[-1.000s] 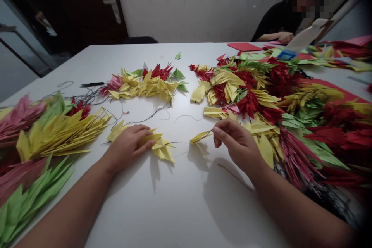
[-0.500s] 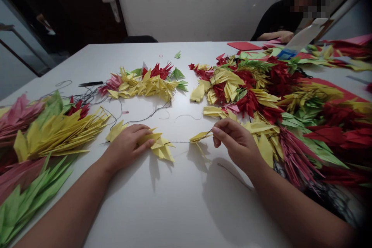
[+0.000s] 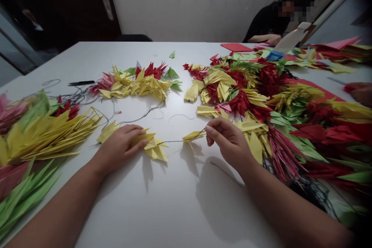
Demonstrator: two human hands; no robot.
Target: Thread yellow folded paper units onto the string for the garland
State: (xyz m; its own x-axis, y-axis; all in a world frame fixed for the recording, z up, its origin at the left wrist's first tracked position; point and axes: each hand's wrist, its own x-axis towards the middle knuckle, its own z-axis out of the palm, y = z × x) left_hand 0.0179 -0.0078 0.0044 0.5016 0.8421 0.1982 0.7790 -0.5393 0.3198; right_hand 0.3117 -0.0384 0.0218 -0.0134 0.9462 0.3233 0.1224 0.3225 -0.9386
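Note:
My left hand [image 3: 120,146] rests palm down on a small cluster of yellow folded paper pieces [image 3: 154,147] on the white table [image 3: 162,201]. A thin dark thread [image 3: 173,141] runs from that cluster to a single yellow folded piece [image 3: 192,136]. My right hand [image 3: 228,139] pinches the thread at that piece, which hangs just above the table.
Strung yellow, red and green paper pieces lie in heaps at the left [image 3: 43,131], the middle back [image 3: 136,83] and the right [image 3: 276,104]. Black scissors [image 3: 80,83] and loose threads lie at the back left. Another person [image 3: 270,19] sits at the far right corner.
The view has shifted a little to the right, so everything sits further left in the picture. My hands, the thread and the paper pieces hold the same pose.

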